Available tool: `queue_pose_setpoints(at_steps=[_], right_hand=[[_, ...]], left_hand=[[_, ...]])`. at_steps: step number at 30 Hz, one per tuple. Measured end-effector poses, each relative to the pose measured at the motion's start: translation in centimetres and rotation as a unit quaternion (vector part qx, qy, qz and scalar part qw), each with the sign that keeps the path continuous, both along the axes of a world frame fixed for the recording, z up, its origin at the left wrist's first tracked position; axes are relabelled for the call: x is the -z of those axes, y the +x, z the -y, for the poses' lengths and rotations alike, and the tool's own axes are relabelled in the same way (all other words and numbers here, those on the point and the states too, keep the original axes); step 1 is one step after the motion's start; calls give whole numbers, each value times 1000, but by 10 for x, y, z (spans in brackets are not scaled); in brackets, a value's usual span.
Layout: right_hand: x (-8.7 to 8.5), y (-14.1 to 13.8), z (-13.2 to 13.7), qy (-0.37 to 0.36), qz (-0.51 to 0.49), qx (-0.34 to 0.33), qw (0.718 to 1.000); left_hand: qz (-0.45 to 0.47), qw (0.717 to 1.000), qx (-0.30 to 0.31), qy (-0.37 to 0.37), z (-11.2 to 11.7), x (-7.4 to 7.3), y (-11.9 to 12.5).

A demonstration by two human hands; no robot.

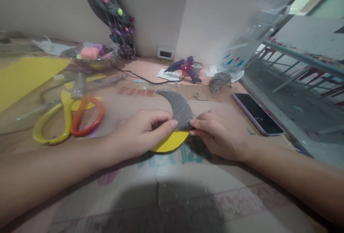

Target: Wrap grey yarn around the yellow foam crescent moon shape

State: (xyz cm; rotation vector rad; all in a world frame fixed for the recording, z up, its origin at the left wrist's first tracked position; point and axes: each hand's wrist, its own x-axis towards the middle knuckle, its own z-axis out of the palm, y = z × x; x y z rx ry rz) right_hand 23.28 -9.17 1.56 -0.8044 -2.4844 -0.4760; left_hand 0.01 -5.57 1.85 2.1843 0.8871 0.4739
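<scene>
A yellow card crescent [170, 142] lies in front of me, its upper part wound closely with grey yarn [180, 109] and its lower part bare. My left hand [146, 129] is closed on the crescent's left edge, with the thumb on top at the border between yarn and bare card. At the opposite edge, my right hand [219, 132] pinches the yarn, thumb against fingers, right where the winding ends. The fingertips partly hide the strand. Behind the right hand sits a loose ball of grey yarn [219, 81], with a strand trailing toward the crescent.
Scissors [87, 116] with yellow and orange handles lie left. Toward the wall are a blue glue gun [185, 69] with a red light, a small digital clock [166, 53] and a bowl [92, 61]. A phone [258, 114] and a clear plastic jug [239, 52] are right. Yellow sheet [27, 77] far left.
</scene>
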Motion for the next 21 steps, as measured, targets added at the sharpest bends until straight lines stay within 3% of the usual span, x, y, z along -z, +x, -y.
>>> queue_pose_setpoints(at_steps=[8,21], right_hand=[[-3,-3,1,-11,-7,24,1000],[1,-5,3,-19,-7,4,1000]], left_hand=[[-2,1000,-10,9,-1,-1,1],[3,1000,5,9,0,-1,2]])
